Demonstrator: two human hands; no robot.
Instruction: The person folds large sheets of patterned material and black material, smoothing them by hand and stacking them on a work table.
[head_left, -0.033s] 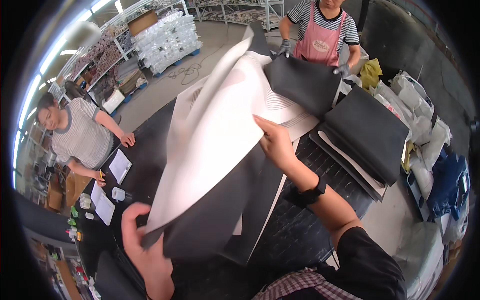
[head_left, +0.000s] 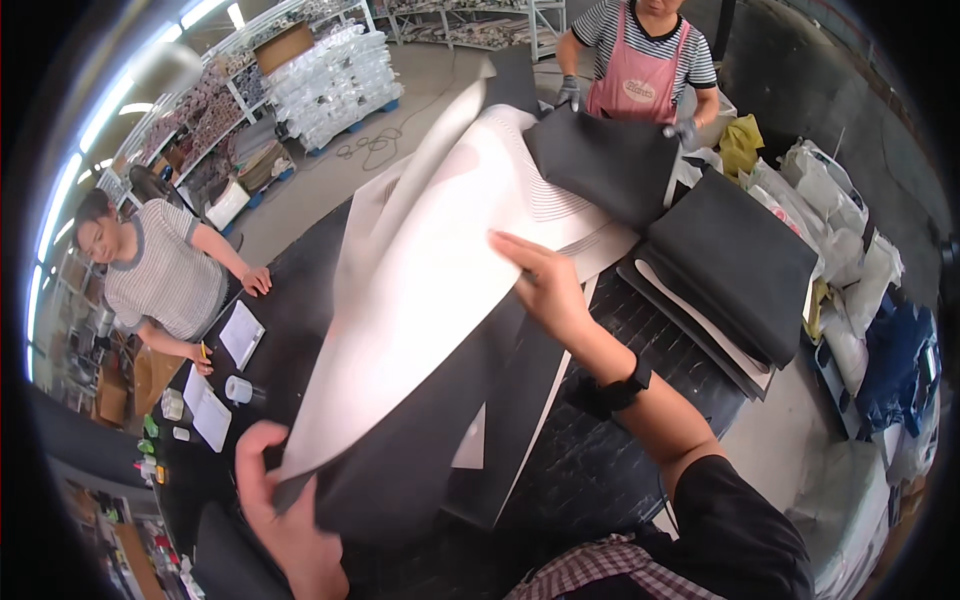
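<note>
A large flexible sheet, white on one face and black on the other, is lifted and curled above the black table. My left hand grips its lower corner near the table's front. At the sheet's right edge my right hand, with a black watch on the wrist, holds on with its fingers laid over the white face. More black and white sheets lie flat under the lifted one.
A stack of black sheets lies at the right. Across the table a person in a pink apron holds a black sheet with gloved hands. At the left a person in a striped top leans over papers. Bags crowd the right.
</note>
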